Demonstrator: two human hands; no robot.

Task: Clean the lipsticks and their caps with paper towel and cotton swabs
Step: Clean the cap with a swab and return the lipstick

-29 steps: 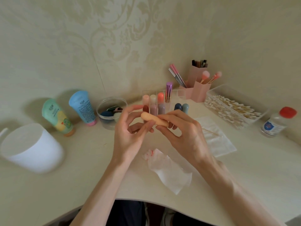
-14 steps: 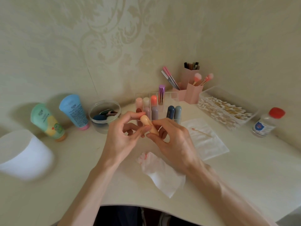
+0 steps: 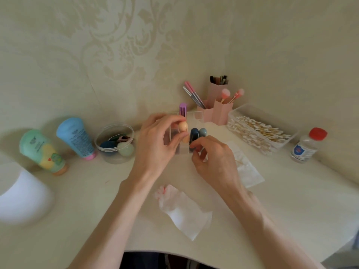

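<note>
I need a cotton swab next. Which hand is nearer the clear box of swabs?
Right. The right hand is just left of the swab box, not touching it; the left hand is farther left, pinching the peach lipstick.

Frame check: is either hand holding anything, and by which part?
The left hand pinches the peach lipstick around its middle, upright above the clear organizer. Whether the curled right hand holds anything cannot be told.
</note>
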